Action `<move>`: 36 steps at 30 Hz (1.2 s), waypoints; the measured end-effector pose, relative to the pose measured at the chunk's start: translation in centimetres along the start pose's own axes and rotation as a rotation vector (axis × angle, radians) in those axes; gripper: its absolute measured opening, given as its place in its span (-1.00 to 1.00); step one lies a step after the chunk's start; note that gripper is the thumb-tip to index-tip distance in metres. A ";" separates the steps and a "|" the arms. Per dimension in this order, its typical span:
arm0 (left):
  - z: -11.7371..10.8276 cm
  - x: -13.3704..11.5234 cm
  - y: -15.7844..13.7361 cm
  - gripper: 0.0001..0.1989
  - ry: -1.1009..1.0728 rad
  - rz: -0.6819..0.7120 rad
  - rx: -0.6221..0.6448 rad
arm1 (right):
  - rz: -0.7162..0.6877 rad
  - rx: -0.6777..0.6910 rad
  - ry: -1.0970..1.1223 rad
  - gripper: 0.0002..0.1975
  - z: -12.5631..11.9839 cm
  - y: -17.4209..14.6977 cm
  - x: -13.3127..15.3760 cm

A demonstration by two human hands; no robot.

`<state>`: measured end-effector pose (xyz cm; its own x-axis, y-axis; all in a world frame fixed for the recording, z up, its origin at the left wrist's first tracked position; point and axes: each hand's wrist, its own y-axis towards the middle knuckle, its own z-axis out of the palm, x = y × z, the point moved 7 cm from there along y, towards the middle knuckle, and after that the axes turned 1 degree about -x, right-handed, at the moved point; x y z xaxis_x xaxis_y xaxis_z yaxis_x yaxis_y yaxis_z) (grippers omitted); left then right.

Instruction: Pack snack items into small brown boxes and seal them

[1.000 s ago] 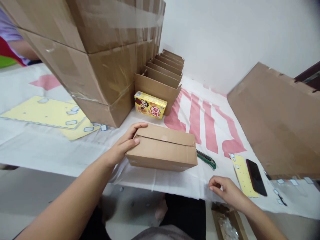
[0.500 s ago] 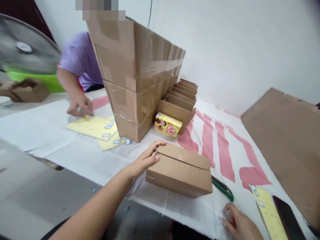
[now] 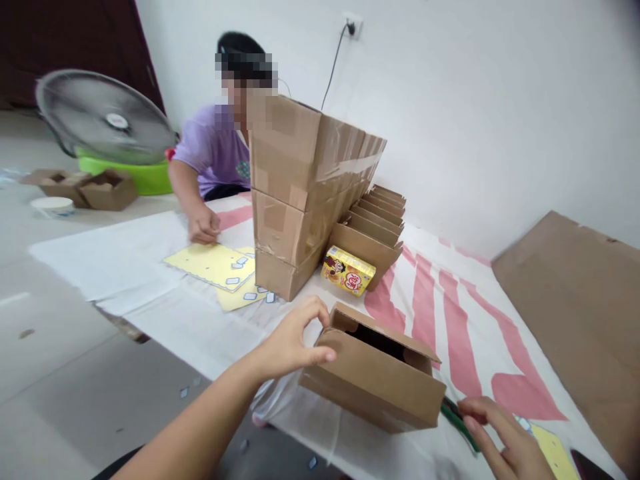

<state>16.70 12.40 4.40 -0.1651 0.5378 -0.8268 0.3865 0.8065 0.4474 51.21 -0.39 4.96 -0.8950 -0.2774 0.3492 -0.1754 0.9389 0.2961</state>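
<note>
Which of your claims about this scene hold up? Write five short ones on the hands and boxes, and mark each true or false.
1. The small cardboard box by the person's left hand has a gap along its top. True.
2. In the picture, the green cutter lies left of that box. False: it lies to the right, close to the person's right hand.
3. The yellow packet stands in front of a row of open cartons. True.
4. The fan is right of the tall box stack. False: it is to the left.
5. The co-worker's visible hand is near a yellow sheet. True.
</note>
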 end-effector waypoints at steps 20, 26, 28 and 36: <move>3.9 -8.6 -2.6 -0.79 0.262 0.387 0.421 | -0.468 0.500 -0.175 -0.42 1.7 4.8 11.6; 2.0 -9.3 -2.5 -0.84 0.502 0.497 0.114 | -0.461 0.325 -0.187 -0.36 -1.6 4.1 10.3; 1.6 -9.2 -2.3 -0.89 0.567 0.459 0.105 | -0.366 0.345 -0.207 -0.54 -2.0 3.9 8.9; 3.4 -10.2 -2.8 -0.80 0.458 0.452 0.382 | -0.252 0.392 -0.367 -0.78 -0.5 3.2 6.8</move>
<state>20.44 3.87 10.39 -0.2443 0.9126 -0.3279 0.7811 0.3856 0.4911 44.79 0.63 8.74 -0.8771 -0.4786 -0.0398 -0.4769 0.8778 -0.0446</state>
